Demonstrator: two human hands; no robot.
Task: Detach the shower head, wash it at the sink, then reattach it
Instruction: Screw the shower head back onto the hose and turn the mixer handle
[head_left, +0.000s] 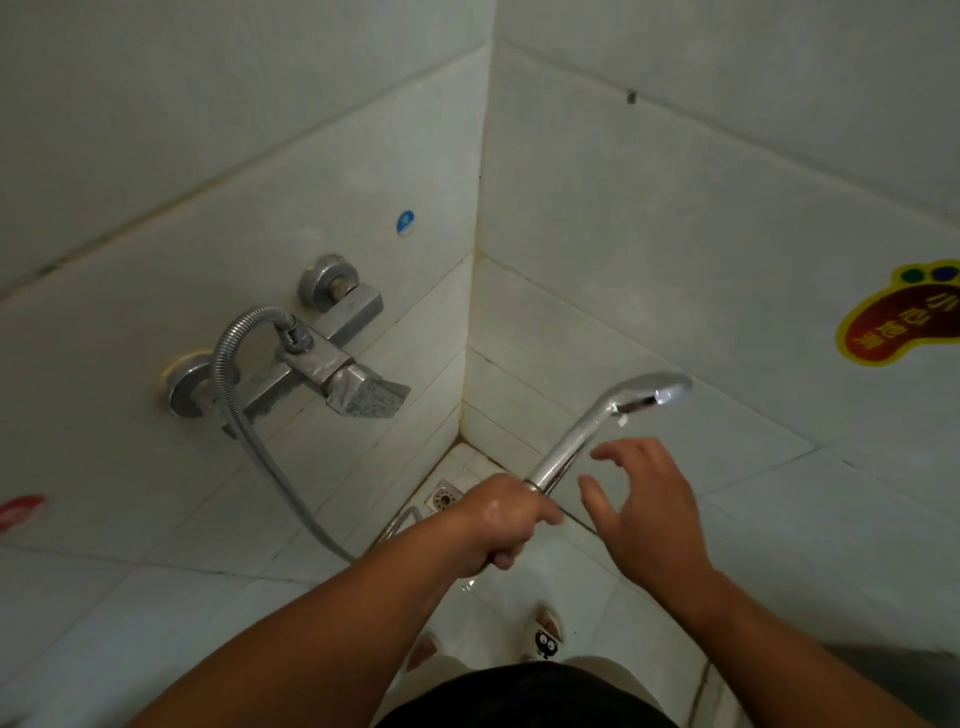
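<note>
The chrome shower head (608, 415) points up and to the right in the corner of the tiled stall. My left hand (504, 519) grips the lower end of its handle. A metal hose (239, 395) runs from the wall mixer tap (322, 358) down and round toward that hand; its end is hidden behind my wrist. My right hand (649, 499) hovers just right of the handle with fingers spread, touching nothing.
Tiled walls meet in a corner ahead. A floor drain (444, 496) sits in the corner below my left hand. A foot-shaped sticker (898, 317) is on the right wall. My slippered feet (545, 631) stand on the wet floor.
</note>
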